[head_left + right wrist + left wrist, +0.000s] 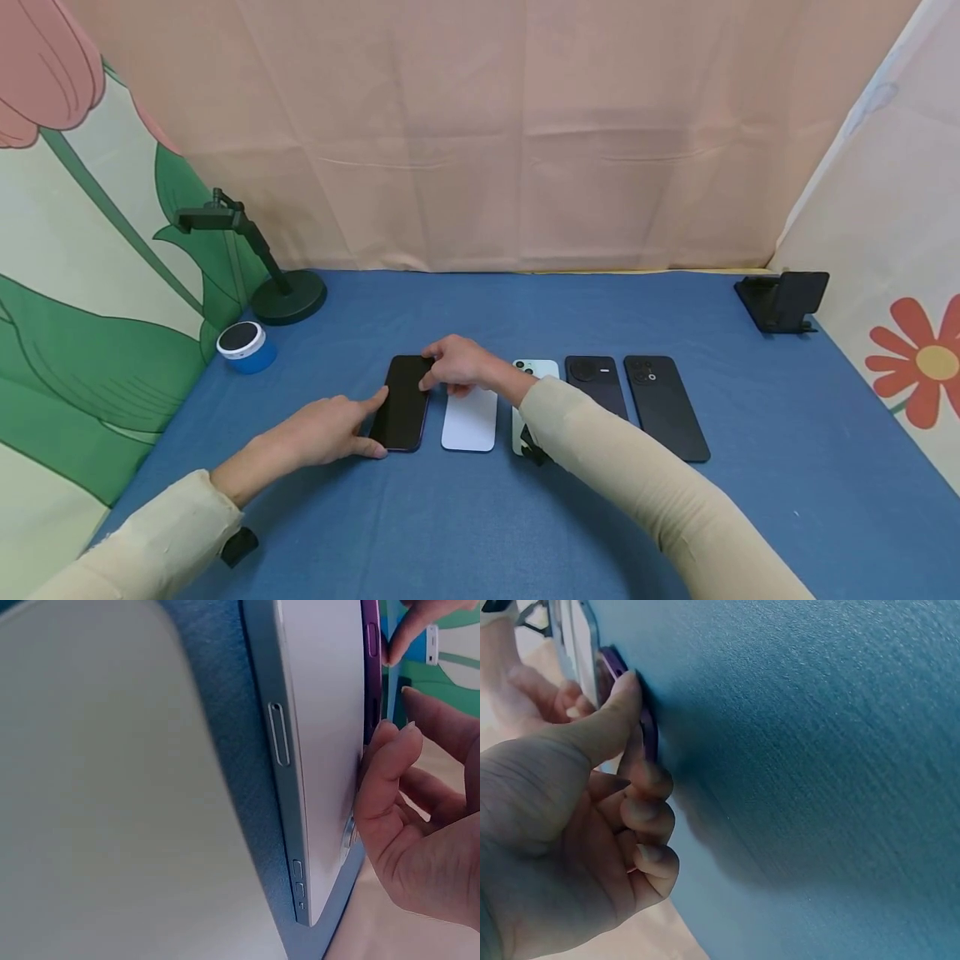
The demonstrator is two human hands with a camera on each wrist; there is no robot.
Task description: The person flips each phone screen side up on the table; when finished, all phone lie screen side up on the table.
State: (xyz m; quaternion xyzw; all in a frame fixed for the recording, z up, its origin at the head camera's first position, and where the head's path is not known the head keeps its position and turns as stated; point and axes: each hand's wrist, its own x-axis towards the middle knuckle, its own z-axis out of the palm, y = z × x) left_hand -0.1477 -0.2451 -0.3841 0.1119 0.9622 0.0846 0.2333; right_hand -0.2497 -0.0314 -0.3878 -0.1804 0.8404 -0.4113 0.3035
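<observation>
A phone with a black face and purple frame [401, 408] lies flat, leftmost in a row of phones. My left hand [330, 429] grips its near left part, index finger on the left edge and thumb at the near corner. In the left wrist view, the left thumb [619, 712] presses the purple frame [651, 735] and the other fingers are curled. My right hand [465, 367] holds the same phone's far right corner with thumb and index finger. Beside it lies a white phone [469, 423], whose far end is hidden by the right hand.
Farther right lie a mint-green phone [517, 429], partly under the right sleeve, a dark phone [600, 383] and a black phone [667, 408]. A black stand [288, 297] and a blue-white round device [247, 348] are at left. A folding phone stand [783, 302] is at far right.
</observation>
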